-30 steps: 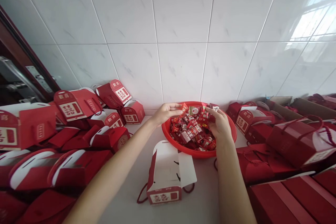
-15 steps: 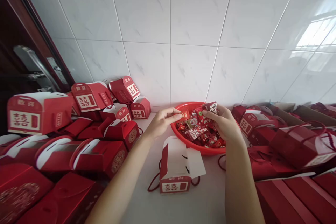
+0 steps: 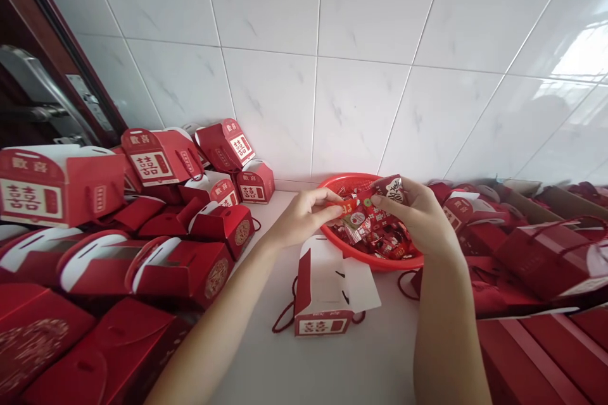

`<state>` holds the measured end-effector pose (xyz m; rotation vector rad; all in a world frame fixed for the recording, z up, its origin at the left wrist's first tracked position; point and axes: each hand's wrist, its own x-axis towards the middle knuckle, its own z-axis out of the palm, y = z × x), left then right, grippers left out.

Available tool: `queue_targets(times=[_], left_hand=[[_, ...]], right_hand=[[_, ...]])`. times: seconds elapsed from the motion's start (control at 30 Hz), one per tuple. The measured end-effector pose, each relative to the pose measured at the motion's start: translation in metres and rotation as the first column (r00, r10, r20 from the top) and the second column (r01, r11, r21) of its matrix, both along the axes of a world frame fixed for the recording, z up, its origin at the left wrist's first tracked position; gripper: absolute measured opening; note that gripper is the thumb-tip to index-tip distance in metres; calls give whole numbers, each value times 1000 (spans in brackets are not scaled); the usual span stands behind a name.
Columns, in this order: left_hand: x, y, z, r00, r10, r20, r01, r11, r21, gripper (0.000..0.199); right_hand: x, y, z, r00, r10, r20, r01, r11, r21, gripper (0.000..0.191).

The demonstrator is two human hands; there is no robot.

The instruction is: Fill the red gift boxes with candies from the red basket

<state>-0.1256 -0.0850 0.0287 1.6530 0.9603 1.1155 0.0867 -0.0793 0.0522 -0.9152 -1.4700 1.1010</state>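
Observation:
Both hands are over a red plastic basket of wrapped candies. My left hand, above the basket's left side, pinches a small orange-red candy packet. Between the thumb and fingers of my right hand are several wrapped candies, one a dark red packet with white print. In front of the basket stands a red and white gift box, its top open and a white flap folded out to the right. Its inside looks white, and a dark red cord handle hangs at its left.
Several red gift boxes are stacked on the left, some with tops open. More red boxes crowd the right side. A tiled wall rises behind the white table; a door handle shows at far left.
The view has shifted slightly. My left hand has moved a little closer to my right hand, bringing its packet near the candies there. The open gift box stays in place.

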Motion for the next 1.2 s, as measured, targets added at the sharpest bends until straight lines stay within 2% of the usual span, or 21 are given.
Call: queue_targets(times=[0.37, 0.5, 0.73, 0.97, 1.1, 1.2], left_hand=[[20, 5, -14, 996, -46, 75, 51, 997, -61, 46], [22, 10, -20, 996, 10, 89, -9, 1000, -15, 49], [22, 15, -27, 995, 104, -3, -104, 993, 64, 49], [23, 19, -31, 979, 200, 27, -201, 975, 98, 55], [20, 22, -32, 966, 258, -30, -251, 955, 157, 55], [17, 24, -33, 954, 290, -80, -271, 944, 189, 54]], right_hand=[[4, 6, -5, 999, -28, -21, 28, 1000, 4, 25], [3, 8, -6, 1000, -27, 7, 27, 999, 29, 22], [4, 11, -6, 994, -68, 81, 62, 995, 75, 18], [7, 12, -6, 977, -104, 189, 81, 989, 122, 14], [10, 14, -7, 973, -164, 162, 141, 980, 142, 12], [15, 15, -8, 975, -204, 84, 192, 972, 138, 10]])
